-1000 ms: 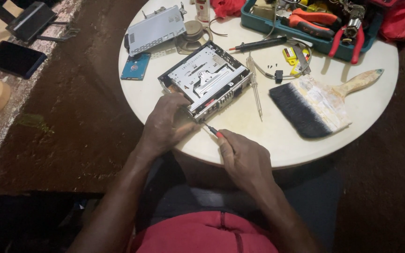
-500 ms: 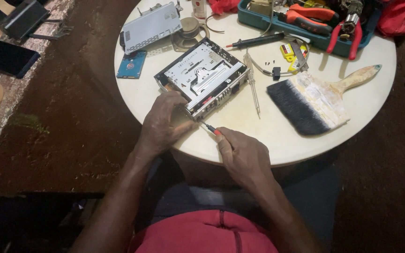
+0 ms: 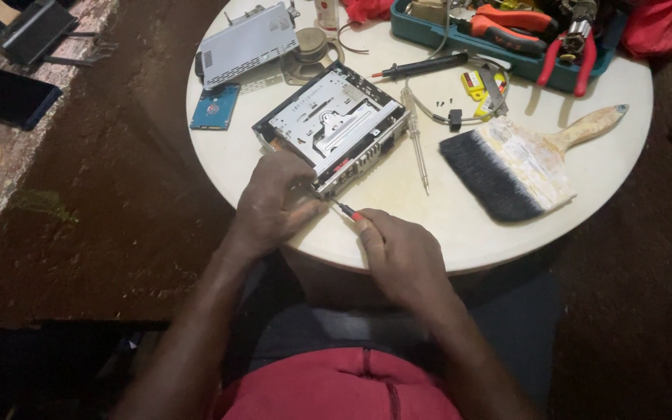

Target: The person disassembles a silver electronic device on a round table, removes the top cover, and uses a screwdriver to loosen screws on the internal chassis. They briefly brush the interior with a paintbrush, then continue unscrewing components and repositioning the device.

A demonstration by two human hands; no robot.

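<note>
While the left hand (image 3: 278,206) presses down on the near corner of the metal player chassis (image 3: 332,128), its fingers curled over the edge and gripping it, the right hand (image 3: 402,253) is closed around a small screwdriver (image 3: 345,209) with a red handle, the dark tip pointing at the chassis's front face just beside the left fingers. The chassis lies tilted on the round white desk (image 3: 460,233), near its front edge. Right of the chassis, a thin soldering iron (image 3: 416,140) lies lengthwise, and farther right a wide paintbrush (image 3: 523,159) with dark bristles and a wooden handle rests flat. Beyond the chassis, a black probe (image 3: 421,66) lies near a teal tray (image 3: 507,54) holding red-handled pliers (image 3: 565,54). Left of the chassis sits a blue hard drive (image 3: 215,106), and behind that a grey metal cover (image 3: 246,43). Just behind the chassis, a small round speaker (image 3: 313,50) sits on the desk.
</note>
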